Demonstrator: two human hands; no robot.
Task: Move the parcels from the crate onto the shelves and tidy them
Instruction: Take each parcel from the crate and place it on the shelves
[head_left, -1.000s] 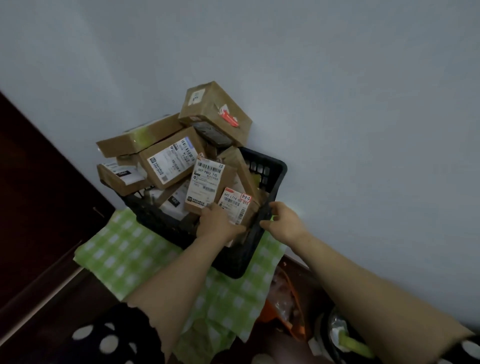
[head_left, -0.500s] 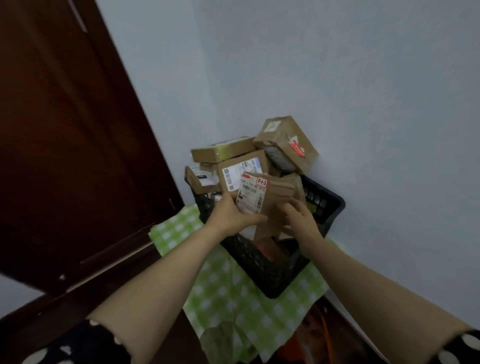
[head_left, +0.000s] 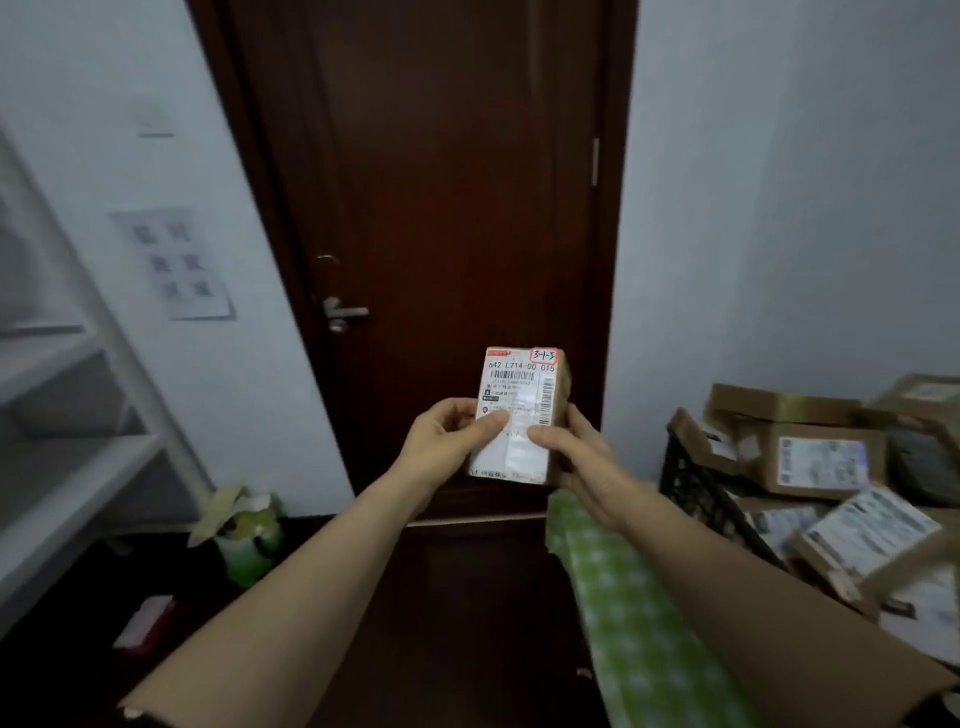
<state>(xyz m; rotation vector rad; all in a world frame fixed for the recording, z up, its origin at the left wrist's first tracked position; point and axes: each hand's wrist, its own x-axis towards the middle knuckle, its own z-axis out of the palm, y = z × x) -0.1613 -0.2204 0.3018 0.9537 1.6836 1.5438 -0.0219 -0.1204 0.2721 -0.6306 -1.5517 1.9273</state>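
One small cardboard parcel (head_left: 519, 415), box-shaped w/ a white printed label, is held at centre frame before a dark wooden door (head_left: 441, 182), long axis upright, label toward the camera. Two hands grasp it: left hand (head_left: 441, 441) at its 9 o'clock edge, right hand (head_left: 576, 462) at 3 o'clock. At least five boxes (head_left: 810, 462) fill a black lattice crate (head_left: 696, 493) at 3 o'clock; white shelves (head_left: 78, 457) at 9.

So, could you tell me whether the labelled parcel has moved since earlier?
Yes. The parcel has come out of the black crate; left hand and right hand now hold it left of the crate.
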